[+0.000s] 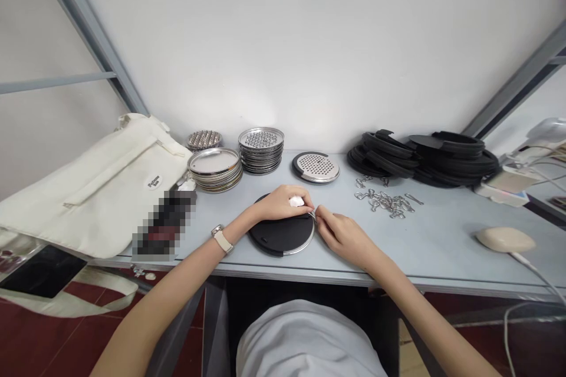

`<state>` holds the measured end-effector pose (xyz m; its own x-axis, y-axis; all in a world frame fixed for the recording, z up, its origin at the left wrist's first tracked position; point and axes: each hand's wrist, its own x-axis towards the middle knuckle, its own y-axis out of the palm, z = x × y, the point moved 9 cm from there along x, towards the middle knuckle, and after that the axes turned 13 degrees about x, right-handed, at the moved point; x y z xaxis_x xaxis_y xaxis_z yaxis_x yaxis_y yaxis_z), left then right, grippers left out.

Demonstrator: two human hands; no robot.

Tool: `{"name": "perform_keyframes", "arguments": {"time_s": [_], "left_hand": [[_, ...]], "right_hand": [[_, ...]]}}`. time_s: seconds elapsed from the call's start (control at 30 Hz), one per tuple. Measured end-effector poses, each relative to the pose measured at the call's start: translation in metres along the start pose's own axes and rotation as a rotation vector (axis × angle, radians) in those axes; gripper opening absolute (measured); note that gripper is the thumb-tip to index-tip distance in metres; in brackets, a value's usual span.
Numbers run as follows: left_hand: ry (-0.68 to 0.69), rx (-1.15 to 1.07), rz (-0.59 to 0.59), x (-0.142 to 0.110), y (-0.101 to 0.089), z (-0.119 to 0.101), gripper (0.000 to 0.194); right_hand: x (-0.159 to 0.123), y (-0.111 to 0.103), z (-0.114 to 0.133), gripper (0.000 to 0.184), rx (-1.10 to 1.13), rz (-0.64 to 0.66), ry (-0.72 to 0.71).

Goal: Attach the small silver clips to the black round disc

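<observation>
A round black disc (283,237) with a silver metal rim along its right side lies flat near the table's front edge. Over its upper part rests my left hand (282,203), fingers curled around a small white wad (296,202), with the fingertips at the disc's right edge. My right hand (342,235) is closed in a pinch at that same edge, on a thin metal wire clip (312,214) mostly hidden by the fingers. To the right lies a loose pile of similar wire clips (387,202). Behind the disc sits a perforated metal grater plate (317,166) partly edged in black.
Stacked grater plates (260,150) and metal discs (214,171) stand at the back left, beside a white bag (110,182). Black rings (451,159) are piled at the back right. A cream corded device (505,240) lies at the right, near a power strip (504,188).
</observation>
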<state>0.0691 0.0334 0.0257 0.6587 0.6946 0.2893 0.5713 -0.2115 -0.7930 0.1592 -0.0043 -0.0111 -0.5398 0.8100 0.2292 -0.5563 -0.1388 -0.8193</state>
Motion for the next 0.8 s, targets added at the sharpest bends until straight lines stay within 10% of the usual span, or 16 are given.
{"name": "perform_keyframes", "arguments": {"time_s": [0.8], "left_hand": [[0.084, -0.065, 0.001, -0.004, -0.003, -0.011, 0.023]], "right_hand": [[0.000, 0.002, -0.003, 0.018, -0.007, 0.020, 0.014]]}}
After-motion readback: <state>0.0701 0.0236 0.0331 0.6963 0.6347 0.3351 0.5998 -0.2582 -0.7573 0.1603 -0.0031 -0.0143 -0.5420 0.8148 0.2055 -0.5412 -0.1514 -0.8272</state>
